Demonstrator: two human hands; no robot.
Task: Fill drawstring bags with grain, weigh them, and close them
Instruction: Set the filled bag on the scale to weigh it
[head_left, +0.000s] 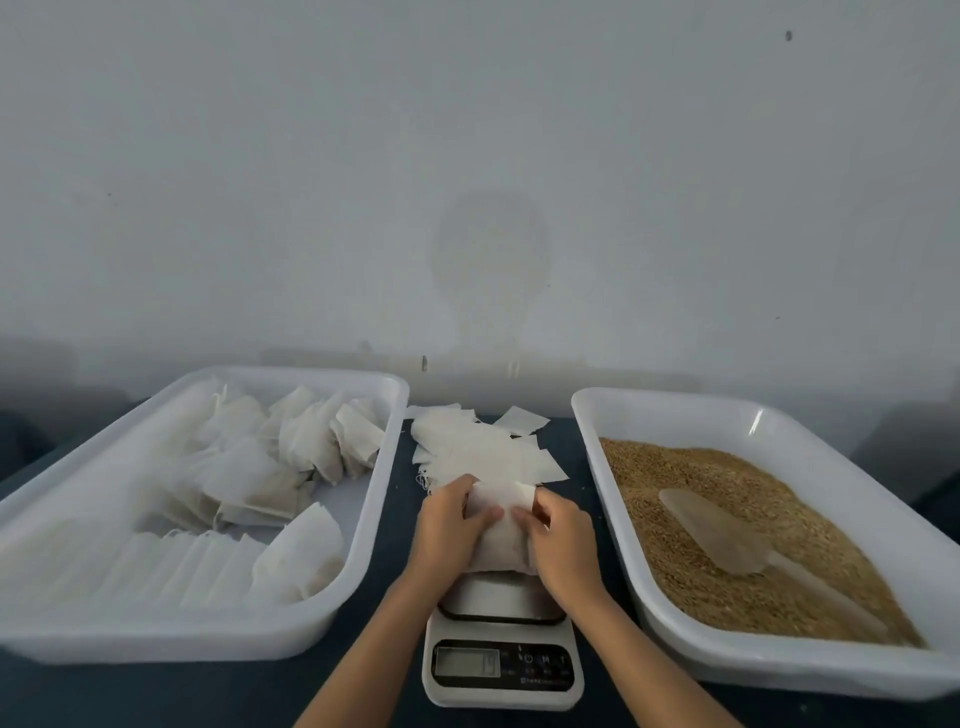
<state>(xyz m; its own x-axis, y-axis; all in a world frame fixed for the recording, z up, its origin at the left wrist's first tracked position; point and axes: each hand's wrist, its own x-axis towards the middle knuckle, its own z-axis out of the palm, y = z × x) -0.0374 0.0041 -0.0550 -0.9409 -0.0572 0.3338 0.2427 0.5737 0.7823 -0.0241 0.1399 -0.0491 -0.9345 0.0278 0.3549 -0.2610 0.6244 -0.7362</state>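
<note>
Dark bench (571, 457), scale (503, 660) centred. Your left hand (449, 525) and right hand (558, 540) both pinch the filled bag (501, 525) on it: closing step, likely. Next, find the drawstring and pull.

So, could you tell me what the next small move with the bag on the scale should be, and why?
Probably spread its mouth open. Both the left hand and right hand pinch the top of the small white fabric bag over the white digital scale, while the translucent plastic scoop lies unused in the tan grain.

Left hand (451, 525) and right hand (562, 540), fingers curled, meet ahead.
</note>
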